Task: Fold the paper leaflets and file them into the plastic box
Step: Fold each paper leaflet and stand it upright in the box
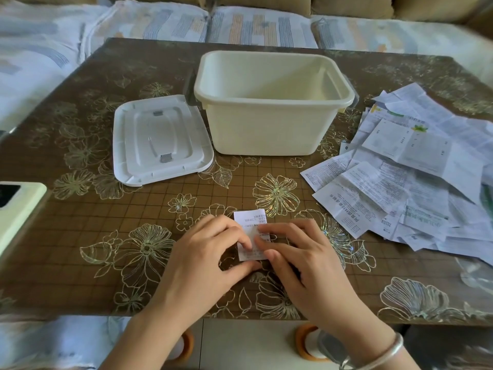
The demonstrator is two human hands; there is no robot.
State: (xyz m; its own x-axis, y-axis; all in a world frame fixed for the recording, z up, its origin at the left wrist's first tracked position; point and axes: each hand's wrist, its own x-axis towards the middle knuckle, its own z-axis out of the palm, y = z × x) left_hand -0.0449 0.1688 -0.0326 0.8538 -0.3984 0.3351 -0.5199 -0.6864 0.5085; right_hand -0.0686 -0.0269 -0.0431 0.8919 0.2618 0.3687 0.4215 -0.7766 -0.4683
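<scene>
L hand (210, 252): bent fingers + thumb pinch leaflet (249, 222)
R hand (301, 259): straight fingers, together, press leaflet
Box (266, 129): open, lid (160, 140) beside

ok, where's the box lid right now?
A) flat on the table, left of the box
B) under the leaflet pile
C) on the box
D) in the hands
A: the white lid lies flat on the table to the left of the open box, while the left hand and right hand are on a small leaflet.
</scene>
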